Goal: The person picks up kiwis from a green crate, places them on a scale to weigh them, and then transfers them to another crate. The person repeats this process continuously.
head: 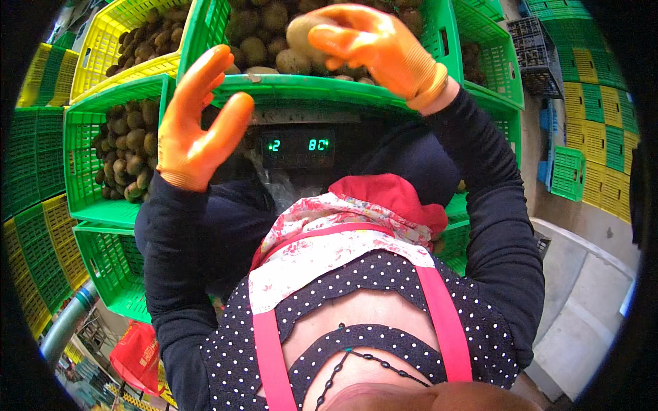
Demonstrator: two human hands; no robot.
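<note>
Both of my hands wear orange coated work gloves. My right hand is over a green plastic crate of kiwifruit, its fingers and thumb around a pale brown kiwifruit. More kiwifruit lie beneath it in the crate. At the crate's near left corner is my left hand, raised, thumb and fingers apart, with nothing between them. Below the near rim, a dark digital display shows glowing green digits.
On the left stand a yellow crate and a green crate, both with kiwifruit. Another green crate is below them. A further green crate adjoins on the right. Stacked crates line the far right. Clear plastic film lies near my lap.
</note>
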